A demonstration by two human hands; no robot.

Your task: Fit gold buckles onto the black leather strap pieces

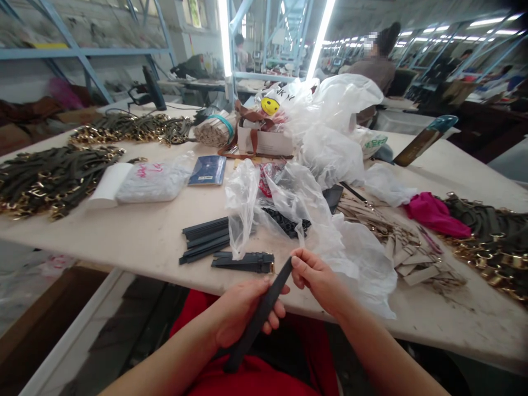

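Observation:
My left hand [243, 313] grips a dark flat strap [259, 316] along its middle, held slanting over my lap in front of the table edge. My right hand [315, 275] pinches the strap's upper end between thumb and fingers. Just beyond my hands, on the white table [144, 236], lie a stack of finished dark straps with buckles [245, 262] and a loose pile of plain dark strips [204, 239]. A clear plastic bag [289, 203] holding small black pieces stands open behind them.
Heaps of dark straps with gold buckles lie at the far left [49, 179] and far right [490, 236]. A pink cloth [435, 214], beige straps [391, 231], a blue booklet [207, 169], a white box [264, 140] and large plastic bags [330, 121] crowd the table. A person sits beyond.

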